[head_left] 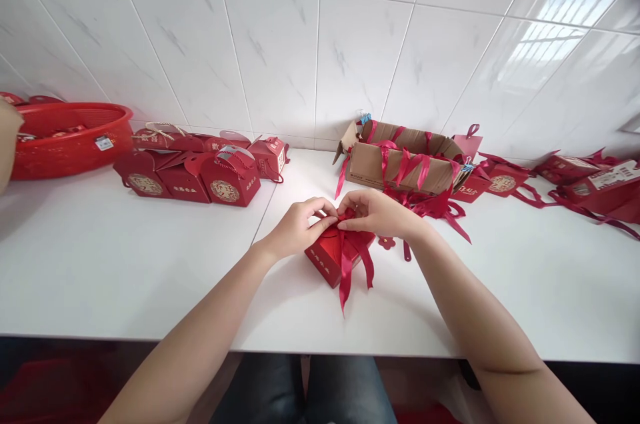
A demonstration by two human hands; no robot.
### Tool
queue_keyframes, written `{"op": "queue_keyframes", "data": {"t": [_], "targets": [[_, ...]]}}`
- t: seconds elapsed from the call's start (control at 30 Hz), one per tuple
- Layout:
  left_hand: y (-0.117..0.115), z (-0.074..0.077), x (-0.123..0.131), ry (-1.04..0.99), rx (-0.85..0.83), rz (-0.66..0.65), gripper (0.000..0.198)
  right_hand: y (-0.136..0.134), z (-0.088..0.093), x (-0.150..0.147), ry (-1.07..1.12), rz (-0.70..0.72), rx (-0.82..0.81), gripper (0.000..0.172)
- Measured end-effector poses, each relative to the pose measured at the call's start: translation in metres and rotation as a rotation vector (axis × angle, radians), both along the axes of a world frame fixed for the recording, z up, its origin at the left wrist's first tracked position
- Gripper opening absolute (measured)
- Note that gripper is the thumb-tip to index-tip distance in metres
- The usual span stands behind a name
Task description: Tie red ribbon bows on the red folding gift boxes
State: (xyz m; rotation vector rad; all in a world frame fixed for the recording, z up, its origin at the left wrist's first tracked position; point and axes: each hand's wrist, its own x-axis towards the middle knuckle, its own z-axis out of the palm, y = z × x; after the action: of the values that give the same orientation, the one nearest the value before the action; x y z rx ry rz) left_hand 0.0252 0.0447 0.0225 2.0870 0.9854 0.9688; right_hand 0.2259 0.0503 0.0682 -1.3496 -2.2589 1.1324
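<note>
A small red gift box (pixel 324 264) with pale lettering sits on the white table in front of me. On its top is a red satin ribbon (pixel 346 271), its two loose tails hanging down the near side. My left hand (pixel 304 225) pinches the ribbon from the left, thumb against forefinger. From the right, my right hand (pixel 373 214) pinches the ribbon at the same spot, its fingertips almost meeting the left ones. The fingers partly hide the ribbon's middle and the box top.
Behind my hands stands a cardboard box (pixel 370 167) draped with ribbon strips. Several red boxes (pixel 230 177) line the wall on the left, beside a red plastic basket (pixel 75 144). More red boxes (pixel 600 184) lie at the right. A red flower-shaped tag (pixel 386 243) lies near my right wrist.
</note>
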Motion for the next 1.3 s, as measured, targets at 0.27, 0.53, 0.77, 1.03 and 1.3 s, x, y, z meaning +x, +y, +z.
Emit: {"op": "queue_keyframes", "data": {"t": [0.27,0.53,0.77,1.03,1.3], "targets": [[-0.001,0.003,-0.002,-0.027,0.040,-0.018,0.010,-0.002,0.005,0.004,-0.023,0.067,-0.022,0.017],[-0.002,0.004,-0.003,0.030,0.080,-0.008,0.012,0.003,-0.001,0.004,0.019,0.060,0.004,0.018],[0.001,-0.001,-0.008,0.074,0.179,0.050,0.014,0.004,-0.001,0.010,-0.018,0.088,-0.027,0.019],[-0.002,0.002,-0.002,0.121,0.105,-0.025,0.023,0.000,0.003,0.004,0.000,0.059,-0.001,0.027],[-0.003,0.001,0.003,0.097,0.096,0.001,0.018,-0.002,-0.001,-0.002,-0.093,0.051,0.080,0.025]]}}
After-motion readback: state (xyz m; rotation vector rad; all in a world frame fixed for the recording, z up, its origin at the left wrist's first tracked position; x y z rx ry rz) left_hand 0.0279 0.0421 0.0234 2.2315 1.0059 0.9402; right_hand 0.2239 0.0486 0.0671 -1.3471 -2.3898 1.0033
